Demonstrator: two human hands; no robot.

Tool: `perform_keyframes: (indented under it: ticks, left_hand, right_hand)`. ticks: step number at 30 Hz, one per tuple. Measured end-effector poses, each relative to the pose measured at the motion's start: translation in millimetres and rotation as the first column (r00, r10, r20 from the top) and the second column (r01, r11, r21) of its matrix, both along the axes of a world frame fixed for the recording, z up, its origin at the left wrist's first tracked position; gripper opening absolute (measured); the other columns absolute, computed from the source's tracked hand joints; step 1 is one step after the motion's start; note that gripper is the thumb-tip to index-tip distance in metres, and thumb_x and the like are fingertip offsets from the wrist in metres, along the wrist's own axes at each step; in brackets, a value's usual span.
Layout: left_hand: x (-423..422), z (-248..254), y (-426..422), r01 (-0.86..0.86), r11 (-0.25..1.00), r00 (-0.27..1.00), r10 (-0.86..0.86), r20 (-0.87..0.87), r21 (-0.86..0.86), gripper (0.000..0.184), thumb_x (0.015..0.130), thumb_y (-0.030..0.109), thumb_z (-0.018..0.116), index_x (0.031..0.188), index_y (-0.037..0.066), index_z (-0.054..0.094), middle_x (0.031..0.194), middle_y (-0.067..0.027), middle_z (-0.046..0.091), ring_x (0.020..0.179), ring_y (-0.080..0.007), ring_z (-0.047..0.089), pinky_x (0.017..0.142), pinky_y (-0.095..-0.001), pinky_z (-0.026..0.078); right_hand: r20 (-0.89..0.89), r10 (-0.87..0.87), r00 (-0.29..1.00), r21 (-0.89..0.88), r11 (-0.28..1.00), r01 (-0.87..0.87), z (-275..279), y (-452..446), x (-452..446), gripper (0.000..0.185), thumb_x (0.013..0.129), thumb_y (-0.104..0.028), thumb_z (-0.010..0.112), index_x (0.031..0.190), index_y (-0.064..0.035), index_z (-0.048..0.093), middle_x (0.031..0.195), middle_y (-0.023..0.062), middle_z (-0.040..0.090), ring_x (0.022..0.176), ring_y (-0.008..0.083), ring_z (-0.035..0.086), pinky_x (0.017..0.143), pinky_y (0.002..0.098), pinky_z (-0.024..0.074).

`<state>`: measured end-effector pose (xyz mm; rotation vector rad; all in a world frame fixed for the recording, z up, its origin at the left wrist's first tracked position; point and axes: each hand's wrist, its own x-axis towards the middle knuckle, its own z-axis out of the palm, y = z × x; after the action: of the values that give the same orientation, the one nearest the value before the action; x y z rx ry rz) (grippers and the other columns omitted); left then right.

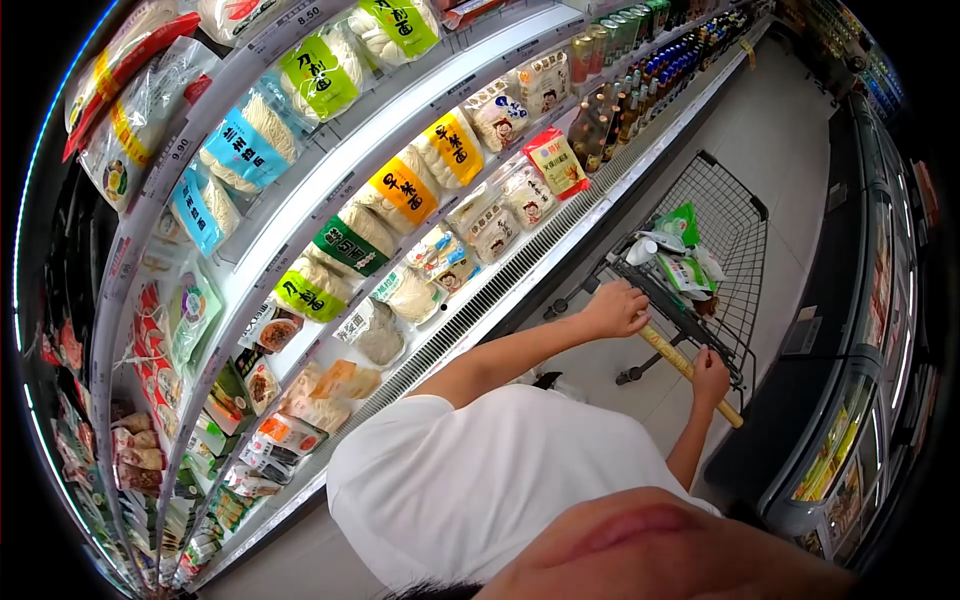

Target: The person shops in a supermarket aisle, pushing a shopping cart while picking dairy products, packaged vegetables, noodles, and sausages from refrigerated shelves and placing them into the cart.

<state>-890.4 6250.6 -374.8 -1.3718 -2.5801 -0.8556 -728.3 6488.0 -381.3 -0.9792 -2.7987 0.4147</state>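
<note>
My left hand [617,308] is closed round the upper left end of the yellow cart handle [665,352]. Farther right along the same bar, my right hand [711,376] rests against it with curled fingers, closed on the handle. Ahead of both hands is the black wire shopping cart [740,215]. It holds a green and white package [686,273], a bright green bag [680,224] and a white item [641,250] close to the handle side.
At the left, lit shelves [350,150] carry bagged noodles, with bottles [620,115] farther along. A dark freezer case [850,300] with glass doors runs along the right. Grey tiled floor [790,110] shows between them.
</note>
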Motion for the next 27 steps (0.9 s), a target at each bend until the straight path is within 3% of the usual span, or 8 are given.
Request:
perform_keyframes:
  ticks: [3, 5, 6, 8, 11, 16, 21, 27]
  left_hand:
    - [-6.2, 6.6, -15.1, 0.168, 0.933, 0.971, -0.213, 0.111, 0.318, 0.026, 0.082, 0.014, 0.066, 0.107, 0.008, 0.064, 0.114, -0.0086, 0.063, 0.111, -0.0296, 0.056, 0.093, -0.0402, 0.047]
    - [-7.4, 12.4, -37.1, 0.126, 0.936, 0.981, -0.166, 0.096, 0.327, 0.028, 0.083, 0.014, 0.066, 0.111, 0.008, 0.063, 0.121, -0.0090, 0.061, 0.116, -0.0299, 0.054, 0.097, -0.0407, 0.045]
    - [-10.5, 15.3, -49.0, 0.089, 0.937, 0.988, -0.125, 0.086, 0.338, 0.031, 0.084, 0.013, 0.066, 0.114, 0.009, 0.062, 0.128, -0.0094, 0.058, 0.121, -0.0303, 0.051, 0.101, -0.0412, 0.043]
    - [-22.0, 18.7, -71.8, 0.042, 0.939, 0.987, -0.091, 0.131, 0.341, 0.034, 0.085, 0.012, 0.066, 0.119, 0.009, 0.061, 0.133, -0.0089, 0.055, 0.124, -0.0302, 0.050, 0.104, -0.0419, 0.040]
    - [-41.0, 39.2, -104.3, -0.192, 0.886, 0.958, 0.076, 0.277, 0.421, 0.037, 0.085, 0.009, 0.066, 0.122, 0.009, 0.060, 0.133, -0.0091, 0.056, 0.122, -0.0296, 0.051, 0.103, -0.0405, 0.041]
    - [-86.9, 104.0, -151.6, -0.418, 0.751, 0.908, 0.356, 0.219, 0.512, 0.051, 0.085, 0.011, 0.067, 0.133, 0.006, 0.051, 0.135, -0.0153, 0.053, 0.123, -0.0326, 0.051, 0.103, -0.0407, 0.041]
    - [-159.7, 167.2, -209.5, -0.563, 0.494, 0.767, 0.612, 0.196, 0.662, 0.066, 0.089, 0.015, 0.065, 0.146, 0.003, 0.034, 0.144, -0.0169, 0.042, 0.130, -0.0279, 0.046, 0.106, -0.0395, 0.040]
    - [-244.2, 227.9, -258.7, -0.567, 0.333, 0.602, 0.792, 0.104, 0.753, 0.077, 0.084, 0.015, 0.067, 0.146, -0.004, 0.025, 0.143, -0.0274, 0.037, 0.134, -0.0377, 0.037, 0.110, -0.0434, 0.034]
  right_hand:
    - [-0.010, -0.020, 1.000, -0.005, 1.000, 0.020, -6.7, 3.4, -3.2, 0.034, 0.094, -0.036, 0.057, 0.089, -0.0069, 0.072, 0.071, 0.0095, 0.067, 0.063, 0.0257, 0.064, 0.056, 0.0372, 0.0480]
    - [-0.312, -0.038, 0.949, 0.003, 0.999, 0.041, -10.5, 0.3, -9.5, 0.027, 0.095, -0.027, 0.059, 0.095, -0.0034, 0.072, 0.077, 0.0086, 0.069, 0.066, 0.0219, 0.066, 0.060, 0.0332, 0.0511]
    - [-0.314, -0.026, 0.949, 0.006, 1.000, 0.030, -10.2, -5.0, -20.8, 0.027, 0.095, -0.027, 0.059, 0.095, -0.0034, 0.072, 0.077, 0.0086, 0.069, 0.066, 0.0219, 0.066, 0.060, 0.0332, 0.0511]
    - [-0.670, -0.124, 0.732, -0.201, 0.979, -0.018, -6.7, -28.2, -46.2, 0.024, 0.097, -0.019, 0.058, 0.098, 0.0020, 0.070, 0.086, 0.0087, 0.070, 0.073, 0.0184, 0.067, 0.065, 0.0292, 0.0535]
    - [-0.721, -0.047, 0.691, -0.301, 0.920, -0.252, 9.9, -58.9, -103.5, 0.024, 0.099, -0.014, 0.055, 0.102, 0.0049, 0.068, 0.097, 0.0100, 0.068, 0.085, 0.0170, 0.067, 0.073, 0.0266, 0.0541]
    - [-0.805, 0.116, 0.582, -0.437, 0.548, -0.713, 69.9, -140.0, -225.4, 0.028, 0.098, -0.015, 0.056, 0.119, 0.0020, 0.062, 0.114, 0.0092, 0.063, 0.103, 0.0180, 0.062, 0.086, 0.0283, 0.0498]
    - [-0.874, 0.411, 0.261, -0.160, 0.264, -0.951, 149.2, -218.1, -362.9, 0.031, 0.097, -0.013, 0.058, 0.125, -0.0008, 0.059, 0.120, 0.0086, 0.061, 0.109, 0.0152, 0.059, 0.090, 0.0269, 0.0481]
    - [-0.865, 0.501, -0.017, 0.134, 0.199, -0.971, 228.9, -326.6, -513.9, 0.047, 0.095, -0.029, 0.061, 0.135, -0.0073, 0.052, 0.129, 0.0112, 0.057, 0.114, 0.0227, 0.059, 0.096, 0.0341, 0.0483]
